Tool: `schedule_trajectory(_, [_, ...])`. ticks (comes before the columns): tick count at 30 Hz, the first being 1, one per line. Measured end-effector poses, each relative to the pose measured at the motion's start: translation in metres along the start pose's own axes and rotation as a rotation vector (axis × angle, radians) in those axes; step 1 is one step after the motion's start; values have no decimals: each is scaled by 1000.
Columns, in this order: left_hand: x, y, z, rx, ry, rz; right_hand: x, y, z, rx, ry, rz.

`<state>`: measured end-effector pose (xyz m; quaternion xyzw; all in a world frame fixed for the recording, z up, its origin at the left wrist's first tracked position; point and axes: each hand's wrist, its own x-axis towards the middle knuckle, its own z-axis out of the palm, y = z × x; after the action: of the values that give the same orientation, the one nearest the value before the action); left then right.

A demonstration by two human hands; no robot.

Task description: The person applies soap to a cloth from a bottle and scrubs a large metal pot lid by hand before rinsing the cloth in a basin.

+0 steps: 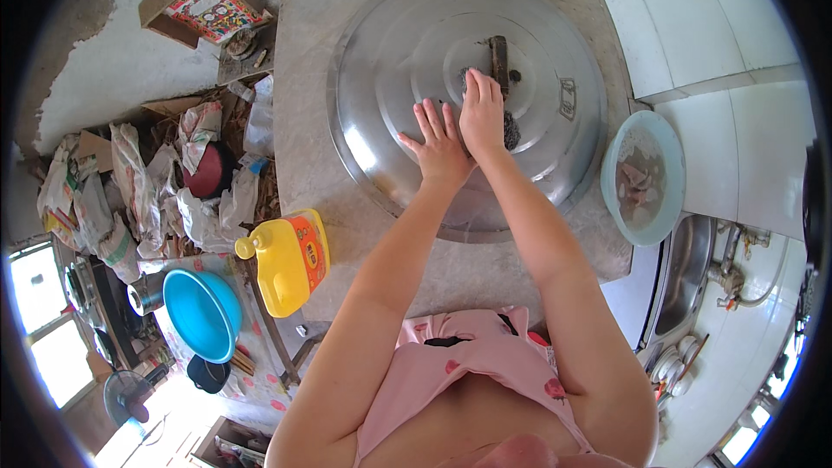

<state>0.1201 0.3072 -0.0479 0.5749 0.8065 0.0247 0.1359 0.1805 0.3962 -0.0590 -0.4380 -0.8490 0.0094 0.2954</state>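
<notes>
A large domed metal lid [416, 32] covers much of the grey worktop [302, 78]. My left hand [442, 149] lies flat on it, fingers spread. Close beside it, my right hand [482, 110] presses down with its fingers together; grey wiry scouring material [465, 73] shows at its fingertips, partly hidden. A clump of steel wool [511, 130] shows at the right side of this hand; whether the two are one piece I cannot tell. The lid's dark bar handle [499, 58] is just beyond my right fingers. A basin [673, 175] of cloudy, sudsy water with a pinkish cloth stands to the right.
A yellow detergent jug [279, 266] stands at the worktop's left edge. Farther left are a blue basin [201, 312] and plastic bags [156, 188]. A metal sink [682, 279] and taps [731, 273] are at the right, below the tiled wall [689, 13].
</notes>
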Motion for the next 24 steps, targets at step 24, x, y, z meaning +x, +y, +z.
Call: schedule_trajectory(24, [2,1,7,65,21,-12,-5,-13,-12,-187,-151,-58])
